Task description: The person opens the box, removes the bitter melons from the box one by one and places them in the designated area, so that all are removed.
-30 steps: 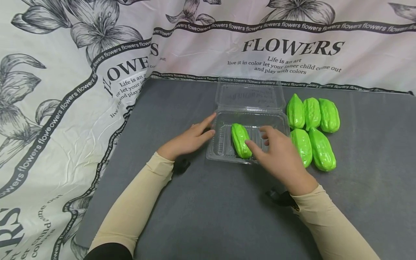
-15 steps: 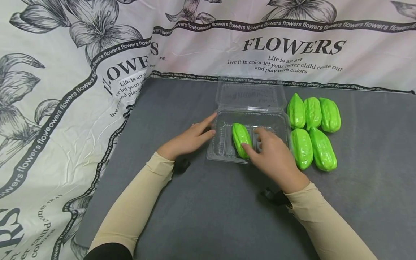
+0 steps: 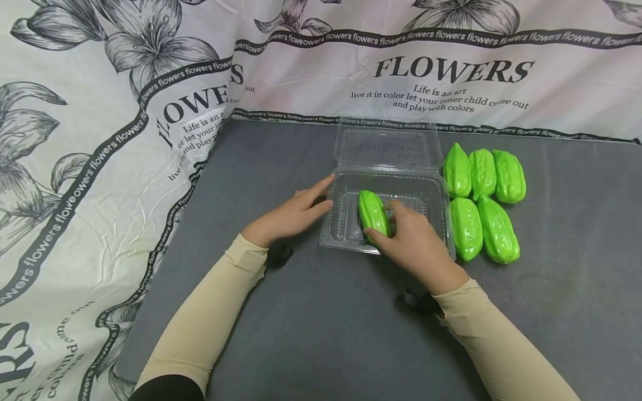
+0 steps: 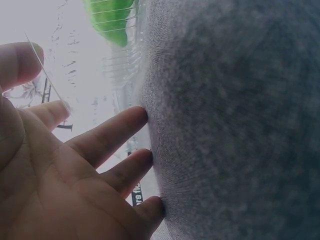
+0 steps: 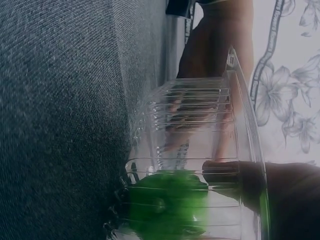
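An open clear plastic clamshell box point(image 3: 346, 242) lies on the table, its lid point(image 3: 386, 147) folded back. One green ridged star fruit point(image 3: 372, 209) sits inside, left of the middle. My right hand point(image 3: 418, 245) reaches over the box's near right side, thumb across the fruit's near end and fingers along its right side, pinching it. The right wrist view shows the thumb point(image 5: 220, 172) just above the fruit, behind the box wall. At the box's left edge my left hand point(image 3: 288, 217) rests with fingers spread, its palm point(image 4: 55, 190) holding nothing.
Several more green star fruits point(image 3: 500, 229) lie in two rows right of the box. A floral cloth point(image 3: 301, 83) printed with words hangs behind and along the left. Beneath everything is a grey table surface point(image 3: 326, 334).
My right hand has moved left and its thumb has come across the near end of the star fruit in the box. The left hand, box and fruits stay where they were.
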Demonstrator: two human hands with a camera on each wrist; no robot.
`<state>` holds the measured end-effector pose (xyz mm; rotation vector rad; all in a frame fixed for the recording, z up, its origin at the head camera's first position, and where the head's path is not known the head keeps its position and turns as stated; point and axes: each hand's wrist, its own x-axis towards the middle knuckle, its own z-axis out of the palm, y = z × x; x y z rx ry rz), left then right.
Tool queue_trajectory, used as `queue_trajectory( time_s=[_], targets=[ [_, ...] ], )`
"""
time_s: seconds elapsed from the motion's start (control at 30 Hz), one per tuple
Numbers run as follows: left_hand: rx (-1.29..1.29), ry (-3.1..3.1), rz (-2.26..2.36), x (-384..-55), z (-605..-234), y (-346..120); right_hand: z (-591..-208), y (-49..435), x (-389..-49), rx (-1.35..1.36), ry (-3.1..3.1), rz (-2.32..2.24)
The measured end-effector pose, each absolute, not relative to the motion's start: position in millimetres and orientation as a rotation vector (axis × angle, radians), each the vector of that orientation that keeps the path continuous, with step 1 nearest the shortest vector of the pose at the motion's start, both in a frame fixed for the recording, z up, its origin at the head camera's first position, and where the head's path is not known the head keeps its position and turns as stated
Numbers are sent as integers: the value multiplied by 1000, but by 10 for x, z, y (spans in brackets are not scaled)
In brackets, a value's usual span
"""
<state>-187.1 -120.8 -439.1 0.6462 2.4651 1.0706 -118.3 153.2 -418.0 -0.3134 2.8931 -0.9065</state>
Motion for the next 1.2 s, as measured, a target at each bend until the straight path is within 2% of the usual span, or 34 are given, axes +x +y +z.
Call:
queue_trajectory(
  time_s=[1.2],
  targets=[
    [662, 2445, 1064, -1886, -4380, -1221, -4169, 1540, -1191, -300, 2879, -1081]
  ],
)
